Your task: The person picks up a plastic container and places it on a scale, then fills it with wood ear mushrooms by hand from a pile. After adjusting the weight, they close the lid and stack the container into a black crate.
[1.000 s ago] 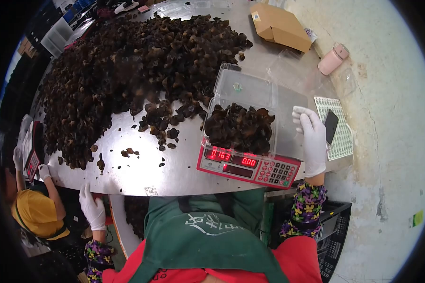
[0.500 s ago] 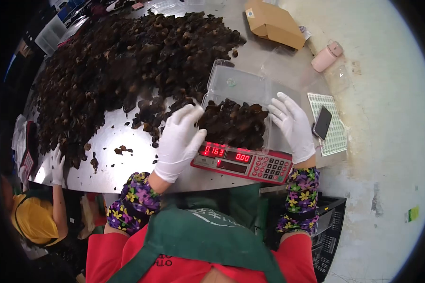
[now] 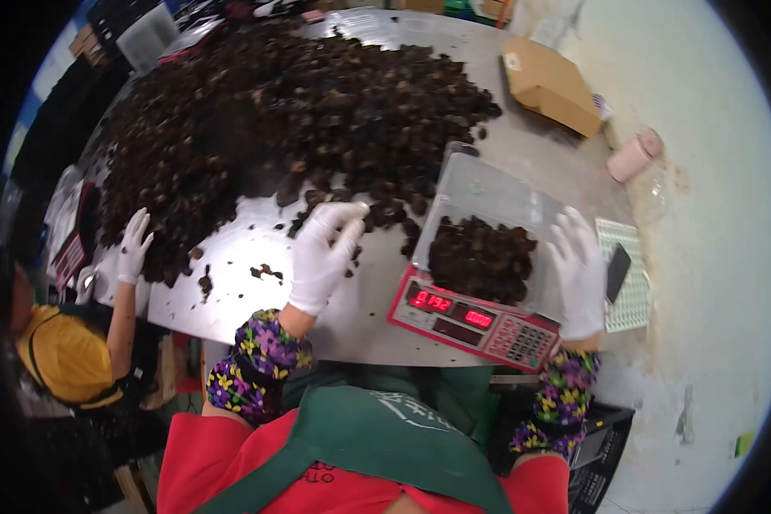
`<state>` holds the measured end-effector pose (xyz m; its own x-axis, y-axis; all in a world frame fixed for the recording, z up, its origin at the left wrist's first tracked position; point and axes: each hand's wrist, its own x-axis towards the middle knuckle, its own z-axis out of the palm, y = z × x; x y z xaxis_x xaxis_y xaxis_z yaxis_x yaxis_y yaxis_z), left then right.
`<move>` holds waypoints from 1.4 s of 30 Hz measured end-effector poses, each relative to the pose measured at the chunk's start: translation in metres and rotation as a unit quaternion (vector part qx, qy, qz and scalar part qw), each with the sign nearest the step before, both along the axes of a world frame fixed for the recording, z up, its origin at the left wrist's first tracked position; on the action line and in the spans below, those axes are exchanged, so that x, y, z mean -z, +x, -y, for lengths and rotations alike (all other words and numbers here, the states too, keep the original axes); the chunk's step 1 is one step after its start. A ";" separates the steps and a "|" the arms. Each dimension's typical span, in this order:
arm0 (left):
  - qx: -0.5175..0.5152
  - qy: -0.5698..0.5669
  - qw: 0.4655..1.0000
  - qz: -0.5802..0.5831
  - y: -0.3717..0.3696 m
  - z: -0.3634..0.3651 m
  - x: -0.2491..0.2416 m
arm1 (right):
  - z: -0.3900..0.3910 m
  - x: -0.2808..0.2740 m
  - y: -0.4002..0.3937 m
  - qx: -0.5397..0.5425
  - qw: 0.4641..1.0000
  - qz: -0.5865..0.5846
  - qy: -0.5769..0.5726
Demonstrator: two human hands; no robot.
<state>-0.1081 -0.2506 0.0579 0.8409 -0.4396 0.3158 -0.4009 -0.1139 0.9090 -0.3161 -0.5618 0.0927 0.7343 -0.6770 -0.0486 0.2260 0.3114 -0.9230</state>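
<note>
My left hand (image 3: 321, 261), in a white glove, hovers at the near edge of a big heap of dark dried wood ear fungus (image 3: 257, 128). Its fingers bend forward with the thumb a little apart, and no piece shows between them. On the right, my gloved right hand (image 3: 578, 274) is open, fingers stretched along the right side of a clear plastic box (image 3: 544, 214). Wood ear pieces (image 3: 480, 257) lie in the box, whose lid is folded back. Under the box is a red digital scale (image 3: 488, 330) with a lit display reading about 0.192.
A cardboard box (image 3: 552, 86), a pink bottle (image 3: 636, 156), a sheet of labels (image 3: 630, 295) and a dark phone (image 3: 618, 272) lie to the right. At left, a co-worker's gloved hand (image 3: 134, 244) touches the heap. Loose scraps (image 3: 266, 272) dot the metal table (image 3: 351, 330).
The view has shifted, so the table things appear lower and further right. My left hand has moved away from the box towards the heap. The display rose from 0.163 to about 0.192.
</note>
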 end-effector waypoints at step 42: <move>0.277 -0.055 0.957 -0.071 -0.045 0.117 -0.064 | -0.075 -0.022 -0.045 0.117 0.963 -0.133 -0.202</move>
<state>-0.1533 -0.3680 0.1218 0.5263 -0.8010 0.2852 -0.2438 0.1792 0.9531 -0.3615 -0.4865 0.1142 0.5574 -0.8256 0.0879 -0.0150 -0.1158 -0.9932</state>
